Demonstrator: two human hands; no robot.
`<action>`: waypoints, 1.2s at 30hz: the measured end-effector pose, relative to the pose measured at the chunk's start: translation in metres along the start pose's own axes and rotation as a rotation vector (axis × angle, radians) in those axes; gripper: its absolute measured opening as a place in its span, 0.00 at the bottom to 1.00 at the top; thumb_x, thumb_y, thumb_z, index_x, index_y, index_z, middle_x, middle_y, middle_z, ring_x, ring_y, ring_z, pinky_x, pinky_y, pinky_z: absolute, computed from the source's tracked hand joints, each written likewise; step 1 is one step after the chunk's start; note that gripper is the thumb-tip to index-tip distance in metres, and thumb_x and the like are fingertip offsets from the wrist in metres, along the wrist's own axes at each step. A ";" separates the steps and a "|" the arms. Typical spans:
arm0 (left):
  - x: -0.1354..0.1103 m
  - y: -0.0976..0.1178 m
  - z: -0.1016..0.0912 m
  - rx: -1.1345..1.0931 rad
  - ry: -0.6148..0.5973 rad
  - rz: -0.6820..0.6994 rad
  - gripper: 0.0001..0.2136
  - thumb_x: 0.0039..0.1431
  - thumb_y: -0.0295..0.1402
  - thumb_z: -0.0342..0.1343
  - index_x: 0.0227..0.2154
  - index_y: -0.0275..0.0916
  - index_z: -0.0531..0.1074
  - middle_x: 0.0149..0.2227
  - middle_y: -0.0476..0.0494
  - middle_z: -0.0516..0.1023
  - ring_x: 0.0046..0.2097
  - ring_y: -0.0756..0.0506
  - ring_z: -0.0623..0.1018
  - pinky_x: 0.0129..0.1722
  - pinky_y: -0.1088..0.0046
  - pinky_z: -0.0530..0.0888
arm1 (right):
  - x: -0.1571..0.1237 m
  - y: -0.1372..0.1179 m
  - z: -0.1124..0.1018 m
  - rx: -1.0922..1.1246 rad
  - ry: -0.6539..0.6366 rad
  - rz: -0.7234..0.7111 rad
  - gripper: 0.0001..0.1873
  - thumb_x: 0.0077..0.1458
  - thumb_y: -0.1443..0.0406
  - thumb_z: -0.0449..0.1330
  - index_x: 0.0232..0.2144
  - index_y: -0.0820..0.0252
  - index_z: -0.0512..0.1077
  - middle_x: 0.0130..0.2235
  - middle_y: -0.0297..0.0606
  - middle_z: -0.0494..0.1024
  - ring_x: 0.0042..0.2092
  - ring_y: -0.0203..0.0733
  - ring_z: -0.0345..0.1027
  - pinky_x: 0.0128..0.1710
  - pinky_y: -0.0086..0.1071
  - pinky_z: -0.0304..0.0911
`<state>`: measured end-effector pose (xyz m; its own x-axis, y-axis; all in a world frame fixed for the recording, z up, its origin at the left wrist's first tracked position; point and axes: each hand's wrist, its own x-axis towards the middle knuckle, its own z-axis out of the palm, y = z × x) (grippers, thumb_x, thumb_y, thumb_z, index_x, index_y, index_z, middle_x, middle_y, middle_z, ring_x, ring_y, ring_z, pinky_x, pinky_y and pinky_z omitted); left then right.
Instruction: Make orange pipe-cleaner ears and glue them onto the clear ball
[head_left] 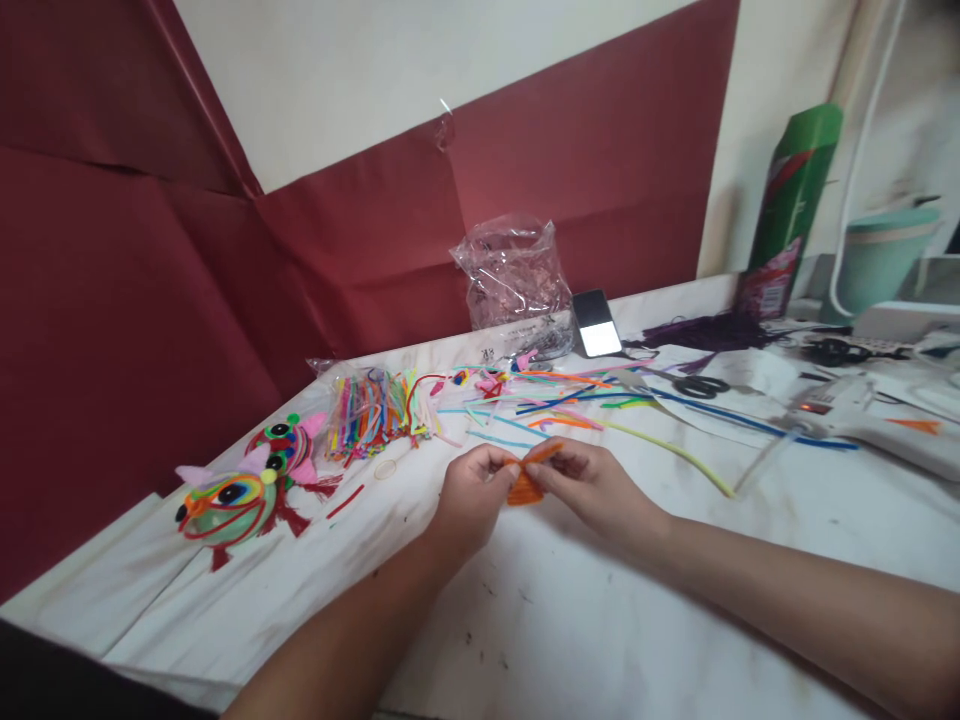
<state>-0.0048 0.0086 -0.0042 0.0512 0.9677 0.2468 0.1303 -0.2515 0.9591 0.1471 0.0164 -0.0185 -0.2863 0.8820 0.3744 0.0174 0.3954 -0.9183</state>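
Observation:
My left hand (478, 485) is closed, its thumb and fingers pinching an orange pipe cleaner (525, 490) bent into a small, flat, folded shape. From the other side my right hand (581, 480) grips the same piece, and a short orange end sticks up by its fingers. Both hands meet just above the white marbled table (600, 620). Beyond them lie loose pipe cleaners in blue, orange, pink and yellow-green (667, 450). A short red piece (346, 501) and a thin ring (385, 469) rest left of my left hand.
Two colourful fish-like crafts (232, 510) with red tassels stand at left. Behind are a bundle of pipe cleaners (375, 410), a clear plastic bag (514, 270) and a phone (598, 325). Scissors (701, 386), a glue gun (862, 425), a green bottle (791, 210) and a teal bucket (881, 260) are at right.

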 end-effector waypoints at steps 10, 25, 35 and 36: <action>0.005 0.001 0.000 -0.041 -0.010 -0.052 0.03 0.42 0.29 0.58 0.21 0.35 0.71 0.20 0.51 0.71 0.25 0.52 0.68 0.29 0.75 0.65 | 0.005 0.004 0.005 0.100 -0.049 0.025 0.10 0.50 0.58 0.56 0.29 0.60 0.65 0.27 0.33 0.69 0.31 0.37 0.66 0.33 0.32 0.63; 0.014 -0.012 -0.005 -0.321 0.055 -0.206 0.09 0.38 0.33 0.61 0.21 0.34 0.67 0.18 0.51 0.71 0.21 0.53 0.68 0.24 0.75 0.63 | 0.007 0.017 0.002 0.080 -0.100 0.132 0.13 0.53 0.56 0.54 0.29 0.60 0.65 0.24 0.31 0.67 0.25 0.33 0.61 0.26 0.29 0.58; 0.004 -0.009 0.005 -0.296 -0.011 -0.163 0.09 0.41 0.34 0.60 0.22 0.34 0.70 0.20 0.50 0.72 0.24 0.52 0.69 0.27 0.76 0.64 | 0.002 0.016 0.004 -0.023 -0.121 0.137 0.15 0.51 0.56 0.55 0.21 0.60 0.63 0.19 0.27 0.63 0.21 0.30 0.52 0.20 0.26 0.47; 0.004 -0.009 0.005 -0.276 -0.013 -0.151 0.09 0.41 0.35 0.61 0.23 0.33 0.71 0.20 0.49 0.72 0.24 0.52 0.69 0.28 0.75 0.64 | 0.002 0.016 0.004 -0.024 -0.117 0.141 0.15 0.51 0.56 0.55 0.21 0.60 0.63 0.19 0.27 0.63 0.21 0.29 0.52 0.20 0.26 0.47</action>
<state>-0.0010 0.0146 -0.0129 0.0651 0.9930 0.0987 -0.1360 -0.0891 0.9867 0.1430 0.0234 -0.0325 -0.3885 0.8939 0.2237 0.0871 0.2773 -0.9568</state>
